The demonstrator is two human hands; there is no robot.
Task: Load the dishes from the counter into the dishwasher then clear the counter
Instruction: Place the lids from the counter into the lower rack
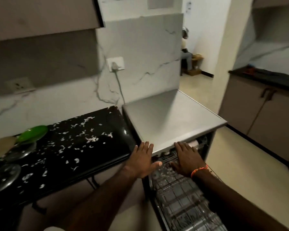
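1. One silver freestanding dishwasher (172, 120) stands against the marble wall, its door down and one wire rack (182, 197) drawn out toward the camera, holding little that can be made out.
2. One black counter (77, 147), just left of the machine, is strewn with white scraps; the dishes waiting to be loaded sit at its far left end.
3. Those dishes count as two green plates (34, 135), the nearer one cut off by the frame edge, and at least two glass pieces (4, 176); blur hides any more.
4. Two hands reach in: the left hand (143, 161) hovers flat, fingers straight, gripping nothing; the right hand (188, 160) lies spread over the rack's back edge, also holding nothing.
5. Likely risks: the extended rack could be shoved crooked and jam, and the glassware, near the counter's front edge, could be knocked off.
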